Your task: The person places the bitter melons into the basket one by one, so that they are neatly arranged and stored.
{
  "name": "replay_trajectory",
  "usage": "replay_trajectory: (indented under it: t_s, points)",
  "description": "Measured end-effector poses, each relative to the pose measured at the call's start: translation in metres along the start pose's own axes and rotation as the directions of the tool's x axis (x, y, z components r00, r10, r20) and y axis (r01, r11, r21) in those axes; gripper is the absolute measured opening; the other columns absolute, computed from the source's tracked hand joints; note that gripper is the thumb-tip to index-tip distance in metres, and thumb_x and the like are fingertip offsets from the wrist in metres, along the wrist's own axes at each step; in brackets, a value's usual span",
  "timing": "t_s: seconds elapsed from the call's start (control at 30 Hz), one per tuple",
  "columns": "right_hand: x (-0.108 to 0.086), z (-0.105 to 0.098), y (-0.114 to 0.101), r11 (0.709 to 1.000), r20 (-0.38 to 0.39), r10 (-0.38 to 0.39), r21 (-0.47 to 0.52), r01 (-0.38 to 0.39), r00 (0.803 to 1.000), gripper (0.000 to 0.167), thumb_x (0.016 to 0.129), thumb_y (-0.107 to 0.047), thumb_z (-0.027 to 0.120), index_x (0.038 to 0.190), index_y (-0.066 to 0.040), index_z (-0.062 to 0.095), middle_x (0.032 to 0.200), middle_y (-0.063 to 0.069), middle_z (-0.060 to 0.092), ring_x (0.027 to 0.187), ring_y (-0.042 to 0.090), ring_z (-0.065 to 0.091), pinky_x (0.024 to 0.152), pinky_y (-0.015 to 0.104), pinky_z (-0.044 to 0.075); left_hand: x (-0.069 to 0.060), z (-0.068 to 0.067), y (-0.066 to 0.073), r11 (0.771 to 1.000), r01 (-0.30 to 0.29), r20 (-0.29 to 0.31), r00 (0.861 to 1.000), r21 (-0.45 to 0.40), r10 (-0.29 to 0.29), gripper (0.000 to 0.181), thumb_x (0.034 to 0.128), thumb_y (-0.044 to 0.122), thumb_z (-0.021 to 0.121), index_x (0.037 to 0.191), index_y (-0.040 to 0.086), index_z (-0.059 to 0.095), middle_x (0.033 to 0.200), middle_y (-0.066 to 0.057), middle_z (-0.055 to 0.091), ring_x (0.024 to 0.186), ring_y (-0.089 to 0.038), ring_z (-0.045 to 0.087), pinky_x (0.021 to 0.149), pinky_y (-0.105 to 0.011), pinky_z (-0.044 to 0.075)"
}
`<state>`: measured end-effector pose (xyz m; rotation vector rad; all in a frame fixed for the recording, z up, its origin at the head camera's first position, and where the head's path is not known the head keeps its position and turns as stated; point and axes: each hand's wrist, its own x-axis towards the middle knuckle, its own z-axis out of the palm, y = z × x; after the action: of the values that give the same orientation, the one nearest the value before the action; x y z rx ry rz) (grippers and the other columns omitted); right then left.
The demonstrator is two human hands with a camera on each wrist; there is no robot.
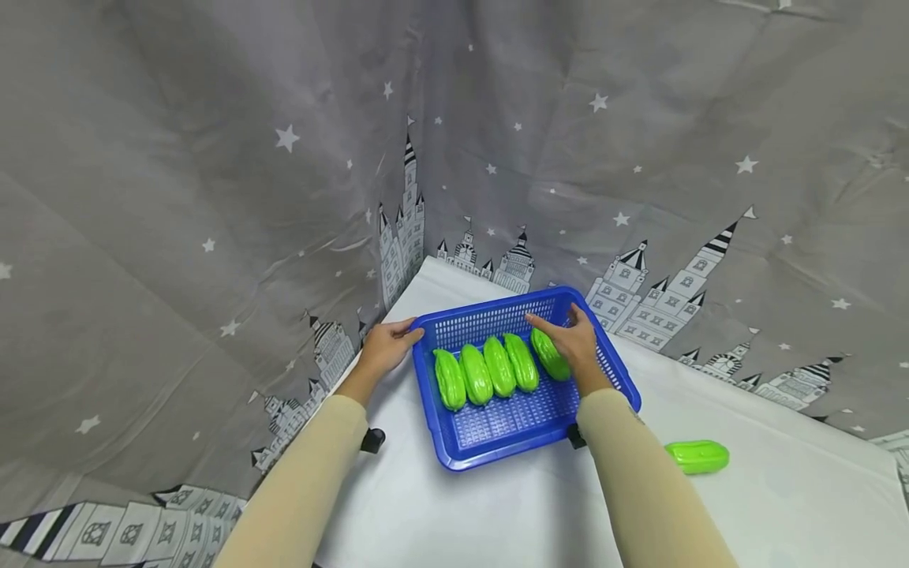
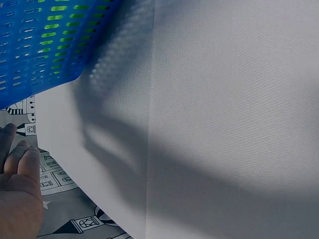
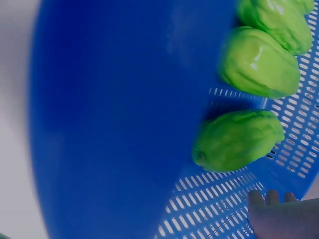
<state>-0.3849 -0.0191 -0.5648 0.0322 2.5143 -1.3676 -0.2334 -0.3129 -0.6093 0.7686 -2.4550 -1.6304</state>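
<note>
A blue plastic basket (image 1: 490, 454) with perforated walls holds several glossy green, ridged, cucumber-like vegetables (image 1: 476, 375), lying side by side. My left hand (image 1: 383, 349) grips the basket's rim at its far left corner, thumb and fingers at the edge. In the left wrist view that hand's fingers (image 2: 31, 162) show beside the basket wall (image 2: 40, 55). My right hand (image 1: 578, 341) is over the inside of the basket, thumb and fingers spread apart. Just beside it lies the rightmost green vegetable (image 1: 548, 355), seen whole in the right wrist view, apart from the fingertips (image 3: 255, 198).
Another green vegetable (image 1: 699, 457) lies on the white table (image 1: 781, 489), right of the basket, partly behind my right sleeve. A grey curtain (image 1: 533, 118) printed with castles and stars hangs along the table's far and left edges.
</note>
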Motion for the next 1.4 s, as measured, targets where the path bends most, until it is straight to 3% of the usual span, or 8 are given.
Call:
replay_trajectory:
  t_s: [0.4, 0.7, 0.9, 1.07, 1.23, 1.4]
  points:
    - [-0.011, -0.018, -0.001, 0.994, -0.117, -0.012, 0.105, 0.024, 0.993, 0.11, 0.075, -0.049, 0.087, 0.158, -0.006, 0.029, 0.158, 0.015, 0.038, 0.143, 0.032, 0.038, 0.116, 0.04, 0.035, 0.003, -0.001, -0.002, 1.0, 0.002, 0.001, 1.0, 0.022, -0.002, 0.049, 0.0982, 0.036, 0.066, 0.139, 0.009, 0.061, 0.139, -0.015, 0.059, 0.133, -0.033, 0.051, 0.112, -0.045, 0.04]
    - [-0.025, -0.048, 0.002, 0.979, -0.284, -0.054, 0.173, 0.106, 0.957, 0.098, 0.075, -0.043, 0.089, 0.153, -0.007, 0.041, 0.153, 0.012, 0.045, 0.138, 0.031, 0.044, 0.112, 0.039, 0.041, 0.007, -0.001, -0.001, 0.998, -0.013, 0.025, 1.0, 0.062, 0.011, 0.052, 0.0989, 0.037, 0.064, 0.141, 0.007, 0.059, 0.141, -0.017, 0.057, 0.138, -0.037, 0.045, 0.116, -0.049, 0.033]
    - [-0.034, -0.074, 0.009, 0.976, -0.426, -0.021, 0.188, 0.111, 0.904, 0.095, 0.076, -0.041, 0.089, 0.151, -0.006, 0.044, 0.152, 0.014, 0.047, 0.137, 0.034, 0.044, 0.113, 0.041, 0.04, 0.011, -0.002, -0.001, 0.998, -0.004, 0.034, 0.999, 0.057, 0.002, 0.053, 0.0999, 0.036, 0.063, 0.143, 0.006, 0.056, 0.144, -0.018, 0.054, 0.14, -0.038, 0.041, 0.118, -0.05, 0.03]
    - [-0.046, -0.091, 0.024, 0.979, -0.519, 0.061, 0.199, 0.051, 0.853, 0.093, 0.076, -0.043, 0.089, 0.151, -0.008, 0.045, 0.153, 0.013, 0.046, 0.138, 0.035, 0.043, 0.113, 0.042, 0.039, 0.012, -0.003, -0.001, 0.996, 0.006, 0.042, 0.999, 0.083, -0.01, 0.055, 0.1005, 0.038, 0.062, 0.144, 0.007, 0.054, 0.146, -0.018, 0.052, 0.141, -0.039, 0.038, 0.118, -0.052, 0.027]
    - [-0.057, -0.103, 0.043, 0.971, -0.597, 0.175, 0.237, -0.036, 0.783, 0.094, 0.075, -0.045, 0.088, 0.152, -0.011, 0.045, 0.154, 0.011, 0.045, 0.14, 0.033, 0.041, 0.114, 0.043, 0.038, 0.015, -0.003, 0.0, 0.997, 0.017, 0.054, 0.998, 0.082, -0.021, 0.056, 0.1002, 0.04, 0.062, 0.145, 0.008, 0.053, 0.148, -0.017, 0.049, 0.142, -0.039, 0.037, 0.119, -0.052, 0.027]
    - [-0.065, -0.109, 0.058, 0.957, -0.646, 0.256, 0.276, -0.093, 0.719, 0.094, 0.078, -0.044, 0.087, 0.153, -0.011, 0.043, 0.156, 0.013, 0.041, 0.145, 0.031, 0.034, 0.119, 0.042, 0.029, 0.016, -0.004, 0.002, 0.995, 0.018, 0.07, 0.997, 0.094, -0.024, 0.057, 0.1008, 0.04, 0.061, 0.147, 0.008, 0.051, 0.15, -0.019, 0.045, 0.143, -0.04, 0.035, 0.119, -0.052, 0.026]
